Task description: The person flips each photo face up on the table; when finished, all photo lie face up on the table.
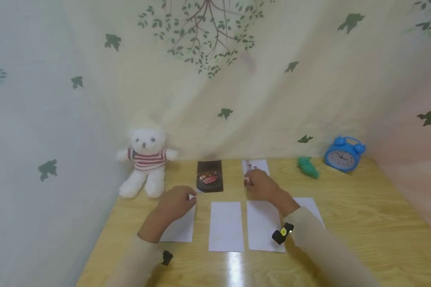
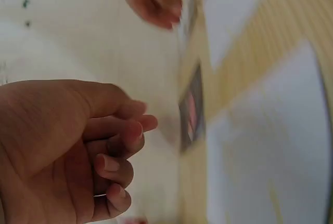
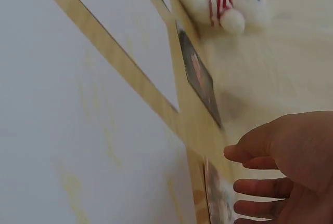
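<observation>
My right hand (image 1: 263, 185) is over a photo card (image 1: 262, 164) showing people, at the back of the table, and covers its lower part. In the right wrist view its fingers are slightly bent with nothing between them; whether they touch the card I cannot tell. My left hand (image 1: 175, 204) hovers by the top of a white card (image 1: 183, 228) on the left. Its fingers curl loosely around nothing in the left wrist view. A dark card with a picture of meat (image 1: 210, 176) lies between the hands, farther back.
More white cards lie in the front row, one in the middle (image 1: 226, 227), one (image 1: 263, 225) under my right forearm and another (image 1: 312, 205) partly hidden. A white teddy bear (image 1: 149, 163) sits back left. A green object (image 1: 307, 167) and blue alarm clock (image 1: 344, 154) are back right.
</observation>
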